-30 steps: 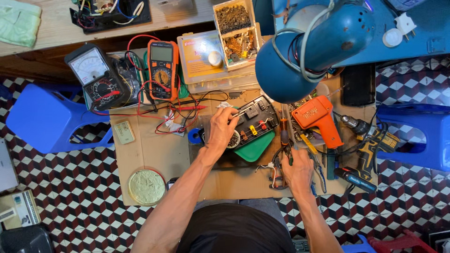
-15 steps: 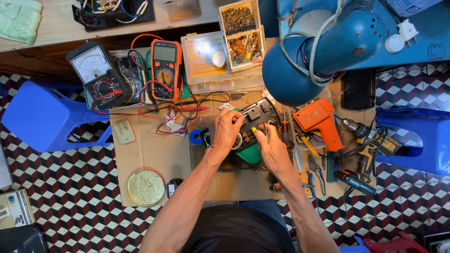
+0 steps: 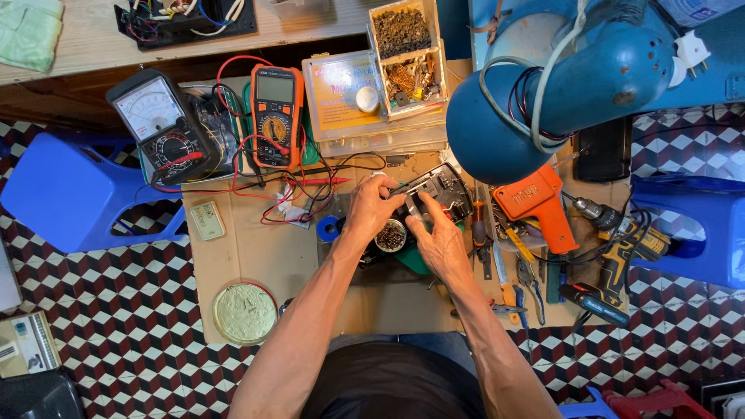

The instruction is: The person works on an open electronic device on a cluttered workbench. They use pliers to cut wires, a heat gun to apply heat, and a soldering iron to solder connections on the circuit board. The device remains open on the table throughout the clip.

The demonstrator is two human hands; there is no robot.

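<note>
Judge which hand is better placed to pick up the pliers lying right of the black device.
Right, probably. The right hand rests on the black device's near edge, beside the pliers. The left hand grips the device's far side.

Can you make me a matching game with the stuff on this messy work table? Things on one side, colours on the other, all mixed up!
Things:
1. lamp
2. glue gun
3. round tin
4. cloth

Colours:
A. orange
B. pale green, folded, top left corner
C. blue
D. yellowish, near the left arm

Pairs: 1-C, 2-A, 3-D, 4-B
</note>
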